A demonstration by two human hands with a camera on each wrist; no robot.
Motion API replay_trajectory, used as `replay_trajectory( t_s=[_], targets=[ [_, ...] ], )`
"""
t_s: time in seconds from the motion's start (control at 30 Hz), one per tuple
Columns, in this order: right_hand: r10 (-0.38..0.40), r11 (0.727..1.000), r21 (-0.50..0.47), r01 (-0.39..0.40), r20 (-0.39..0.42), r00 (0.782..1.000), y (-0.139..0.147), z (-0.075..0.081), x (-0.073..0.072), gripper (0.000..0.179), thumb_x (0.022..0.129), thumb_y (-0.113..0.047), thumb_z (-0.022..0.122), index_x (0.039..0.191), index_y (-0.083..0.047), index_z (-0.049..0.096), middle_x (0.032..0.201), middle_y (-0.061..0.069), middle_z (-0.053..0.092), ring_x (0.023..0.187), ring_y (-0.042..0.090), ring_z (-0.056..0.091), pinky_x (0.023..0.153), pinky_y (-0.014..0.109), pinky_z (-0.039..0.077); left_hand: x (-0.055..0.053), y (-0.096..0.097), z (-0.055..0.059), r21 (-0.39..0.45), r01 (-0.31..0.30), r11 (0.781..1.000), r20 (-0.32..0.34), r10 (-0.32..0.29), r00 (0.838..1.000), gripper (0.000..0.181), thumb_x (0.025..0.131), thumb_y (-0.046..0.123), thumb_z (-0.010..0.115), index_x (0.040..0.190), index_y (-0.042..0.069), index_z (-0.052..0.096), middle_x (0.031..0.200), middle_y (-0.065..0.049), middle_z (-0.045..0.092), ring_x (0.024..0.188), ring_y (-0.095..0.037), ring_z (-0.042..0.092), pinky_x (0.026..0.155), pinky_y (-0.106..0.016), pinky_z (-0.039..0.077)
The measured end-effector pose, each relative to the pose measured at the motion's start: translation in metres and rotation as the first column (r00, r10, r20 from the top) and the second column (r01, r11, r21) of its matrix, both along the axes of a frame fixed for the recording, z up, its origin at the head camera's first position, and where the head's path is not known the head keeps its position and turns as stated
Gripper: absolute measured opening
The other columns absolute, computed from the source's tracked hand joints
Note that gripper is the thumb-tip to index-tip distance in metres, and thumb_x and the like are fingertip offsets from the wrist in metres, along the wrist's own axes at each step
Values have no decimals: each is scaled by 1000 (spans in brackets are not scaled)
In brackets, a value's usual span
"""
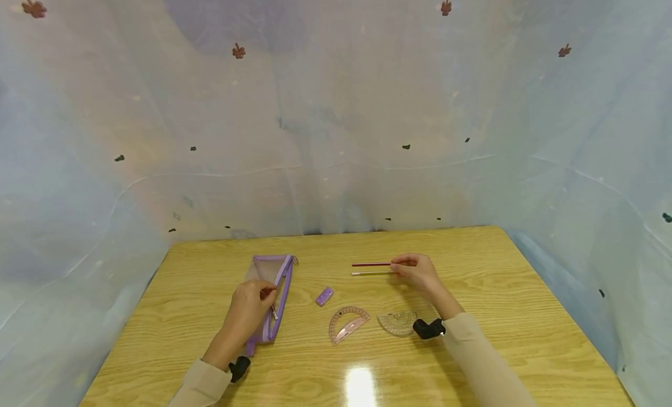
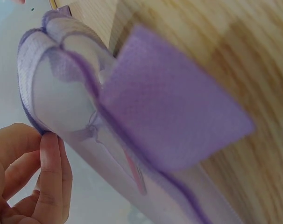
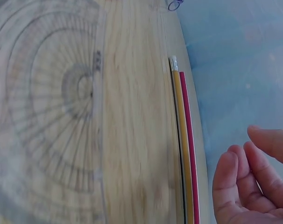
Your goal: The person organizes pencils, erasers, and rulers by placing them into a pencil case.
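My left hand (image 1: 247, 308) pinches the edge of a translucent pencil case (image 1: 284, 299) with purple trim. In the left wrist view, thumb and fingertips meet at the rim of the case (image 2: 31, 70), and its purple tab (image 2: 174, 102) fills the foreground. A slim pencil (image 1: 274, 312) shows at the case. My right hand (image 1: 420, 273) hovers by the near ends of a red pencil (image 1: 370, 264) and a yellow pencil (image 1: 373, 273). These lie side by side on the table. In the right wrist view, its thumb and fingers are apart, holding nothing.
A purple eraser (image 1: 324, 296) lies between the case and the pencils. Closer in are a pink protractor (image 1: 336, 332) and a clear protractor (image 1: 397, 323), beneath the right wrist. A patterned cloth (image 1: 336, 133) hangs behind the wooden table (image 1: 315, 372).
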State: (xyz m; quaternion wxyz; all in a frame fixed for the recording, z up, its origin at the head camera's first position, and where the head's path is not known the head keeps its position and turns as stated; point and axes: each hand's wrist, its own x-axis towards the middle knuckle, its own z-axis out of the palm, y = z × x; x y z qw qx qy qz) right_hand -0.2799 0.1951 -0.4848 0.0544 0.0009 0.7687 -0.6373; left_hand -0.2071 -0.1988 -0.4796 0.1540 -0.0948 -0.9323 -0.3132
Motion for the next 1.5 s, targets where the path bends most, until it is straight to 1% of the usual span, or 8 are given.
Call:
replay_trajectory(
  t_s=[0.27,0.57,0.77,0.9,1.13,1.33,1.43,1.5],
  targets=[
    [3,998,63,-1,-30,1000,10,3,2,30,93,-7,71,115,14,66,106,18,71,100,41,66,87,48,55,0,0,0,0,-3,1000,-10,3,1000,5,87,1,75,91,0,78,80,-5,69,71,-16,65,61,-30,56],
    [11,996,86,-8,-41,999,21,2,1,32,93,-4,70,118,15,63,108,21,69,101,40,66,89,50,55,0,-1,-1,9,-3,1000,7,2,1000,6,87,1,75,92,-1,77,80,-5,69,72,-15,64,62,-30,56],
    [12,996,88,-7,-51,999,30,1,1,31,94,-4,69,118,15,62,111,24,67,103,44,65,87,50,55,0,-1,0,7,-7,1000,9,7,1000,5,87,1,75,91,0,77,80,-5,69,72,-16,65,63,-31,56],
    [20,992,129,-10,-77,997,36,0,1,33,94,-6,69,119,15,62,110,23,67,100,41,66,83,47,57,0,0,0,3,-7,1000,2,7,1000,5,86,1,75,91,0,78,79,-5,69,72,-16,65,62,-31,56],
    [22,969,245,17,-157,987,43,-2,0,27,93,-8,71,112,10,68,105,20,68,93,34,66,78,44,57,0,-1,-2,-2,3,1000,-19,-3,1000,5,86,0,75,91,0,77,79,-5,69,71,-17,65,61,-31,56],
    [13,954,297,51,-208,978,49,-5,-1,25,93,-8,71,110,10,69,102,20,69,88,27,65,71,31,54,0,-1,-3,3,-3,1000,-9,3,1000,6,87,1,75,92,0,77,81,-6,69,72,-16,65,62,-30,56],
    [8,951,303,60,-219,976,51,-6,-1,23,93,-5,71,109,11,69,101,21,68,85,27,64,68,28,52,-1,-1,-4,5,-3,1000,-29,4,1000,5,86,1,75,90,0,77,80,-5,69,72,-16,65,61,-31,56],
    [5,944,321,69,-225,974,52,-7,-2,21,92,-4,71,108,10,69,100,20,69,84,25,63,69,27,52,0,-1,-4,8,-5,1000,-47,5,999,4,85,0,76,89,0,77,79,-4,69,70,-16,65,60,-30,56]
  ],
)
